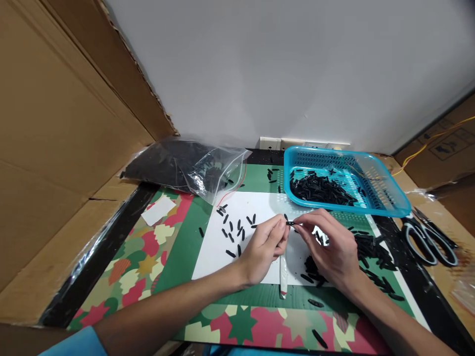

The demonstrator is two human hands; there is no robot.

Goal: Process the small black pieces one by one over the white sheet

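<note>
1. Centrally, just below the middle of the frame, a slim black piece (pixel 290 223) is held nearly level between two hands.
2. Left hand (pixel 264 245): fingers curled inward, thumb and forefinger pinching the piece's left end; I cannot tell whether the tucked fingers hold anything more.
3. Right hand (pixel 330 242), right of centre: thumb and fingertips grasp the right end, the remaining fingers bent.
4. Beneath the hands lies a white sheet (pixel 256 201), with scattered pieces (pixel 230 237) on its left part.
5. Toward the lower right, a loose heap (pixel 373 249) of similar black bits spreads beside the right hand.
6. A blue basket (pixel 393 202), upper right of centre, contains many more.
7. Below the left hand is a white stick (pixel 283 284); scissors (pixel 427 241) lie near the right edge.
8. Left of centre, a clear zip bag (pixel 185 168) holds dark contents.
</note>
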